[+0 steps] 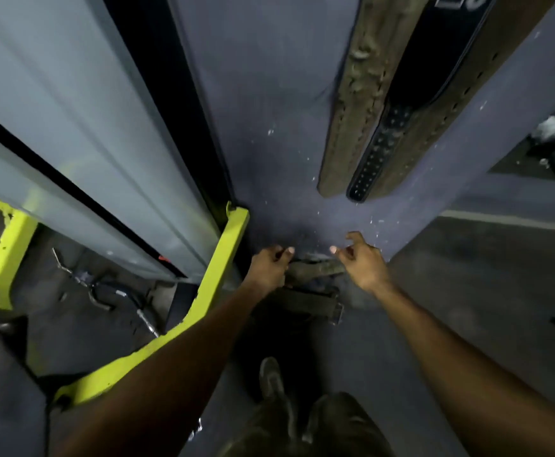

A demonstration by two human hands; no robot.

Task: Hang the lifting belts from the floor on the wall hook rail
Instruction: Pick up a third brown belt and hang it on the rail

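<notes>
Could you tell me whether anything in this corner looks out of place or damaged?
Yes. Some lifting belts lie heaped on the floor at the foot of the wall, while others already hang above. The left hand grips one; the right hand hovers open. The yellow frame has chipped paint.

Belts on the floor (306, 303) lie below the hanging belts (368, 127) — machine frame (223, 258) to their left.
</notes>
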